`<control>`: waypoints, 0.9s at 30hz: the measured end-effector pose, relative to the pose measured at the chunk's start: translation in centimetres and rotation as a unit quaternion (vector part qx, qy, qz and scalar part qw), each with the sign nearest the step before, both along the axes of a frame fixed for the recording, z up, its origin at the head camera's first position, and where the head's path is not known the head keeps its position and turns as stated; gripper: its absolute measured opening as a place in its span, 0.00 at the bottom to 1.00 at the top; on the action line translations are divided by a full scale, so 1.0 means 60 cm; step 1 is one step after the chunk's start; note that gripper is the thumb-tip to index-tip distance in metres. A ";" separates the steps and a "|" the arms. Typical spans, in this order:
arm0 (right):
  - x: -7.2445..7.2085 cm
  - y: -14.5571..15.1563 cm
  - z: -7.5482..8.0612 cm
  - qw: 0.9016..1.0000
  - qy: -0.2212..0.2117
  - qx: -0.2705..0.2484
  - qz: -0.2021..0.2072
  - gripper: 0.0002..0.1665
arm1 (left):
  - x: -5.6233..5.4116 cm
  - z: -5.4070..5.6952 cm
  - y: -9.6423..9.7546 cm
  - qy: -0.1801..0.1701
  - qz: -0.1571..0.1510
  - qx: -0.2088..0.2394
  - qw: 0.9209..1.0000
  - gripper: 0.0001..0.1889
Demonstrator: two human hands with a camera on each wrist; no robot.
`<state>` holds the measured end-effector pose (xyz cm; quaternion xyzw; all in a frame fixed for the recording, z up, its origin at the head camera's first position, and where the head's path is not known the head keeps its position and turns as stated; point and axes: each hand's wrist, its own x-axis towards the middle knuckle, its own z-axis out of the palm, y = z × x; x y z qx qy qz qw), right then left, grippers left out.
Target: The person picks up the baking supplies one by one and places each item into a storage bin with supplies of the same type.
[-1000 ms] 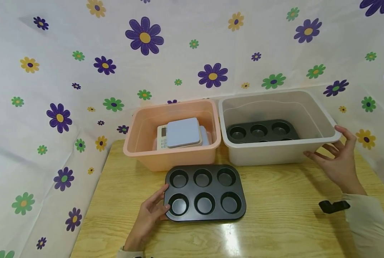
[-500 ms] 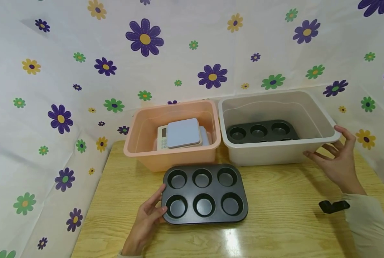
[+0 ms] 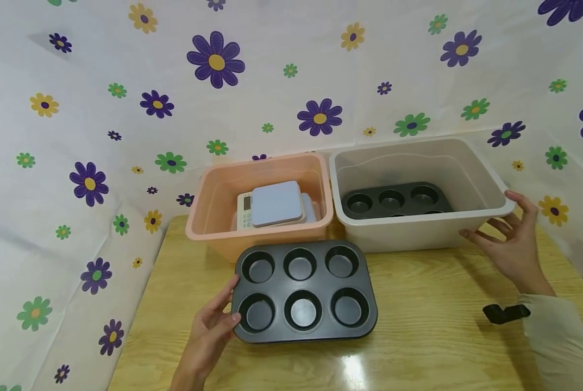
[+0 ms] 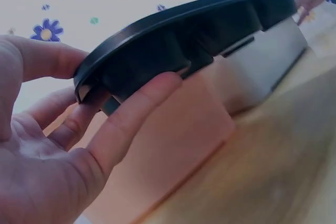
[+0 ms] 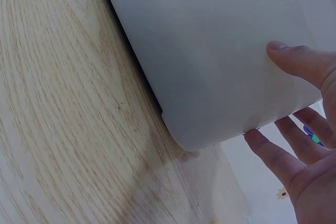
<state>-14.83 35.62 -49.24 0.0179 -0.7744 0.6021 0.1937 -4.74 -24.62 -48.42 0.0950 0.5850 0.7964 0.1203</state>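
Observation:
My left hand (image 3: 204, 334) grips the left edge of a dark muffin tin (image 3: 302, 288). In the left wrist view the tin (image 4: 184, 30) is raised off the table, its cups' undersides showing, with fingers and thumb (image 4: 142, 103) around its rim. At the far right my right hand (image 3: 518, 250) holds the front right corner of a white plastic bin (image 3: 428, 219). The right wrist view has the thumb (image 5: 294, 59) on one wall of the bin (image 5: 210, 56) and the fingers against the adjoining wall. Inside that bin lies another dark muffin tin (image 3: 408, 191).
A peach plastic bin (image 3: 259, 235) stands left of the white one, with a kitchen scale (image 3: 276, 202) inside. Both bins sit at the back of the wooden table (image 3: 418, 315), before a white flowered cloth (image 3: 252, 114).
My left hand has lifted the muffin tin off the table, and both have shifted slightly left. My right hand stays on the white bin's corner.

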 end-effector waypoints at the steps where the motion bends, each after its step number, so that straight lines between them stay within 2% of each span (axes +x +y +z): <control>1: -0.001 -0.001 0.002 1.000 0.001 0.002 0.002 0.71 | 0.002 0.006 -0.001 0.004 0.001 -0.001 1.000 0.38; 6: -0.005 -0.003 0.008 1.000 0.000 0.019 0.002 0.71 | 0.008 0.029 -0.006 0.019 -0.004 0.012 1.000 0.38; 14: -0.011 -0.005 0.013 0.999 -0.006 0.034 -0.004 0.70 | 0.002 0.046 -0.009 0.045 -0.012 0.050 0.998 0.39; 19: -0.013 -0.005 0.016 1.000 0.008 0.022 0.003 0.71 | -0.012 0.065 0.003 0.063 -0.004 0.066 0.996 0.39; 21: -0.012 -0.003 0.014 1.000 0.013 0.000 0.013 0.70 | -0.020 0.077 0.010 0.067 0.002 0.069 0.995 0.39; 27: -0.001 -0.001 -0.002 0.998 0.021 -0.053 0.036 0.69 | -0.047 0.115 0.039 0.051 0.018 0.074 0.996 0.38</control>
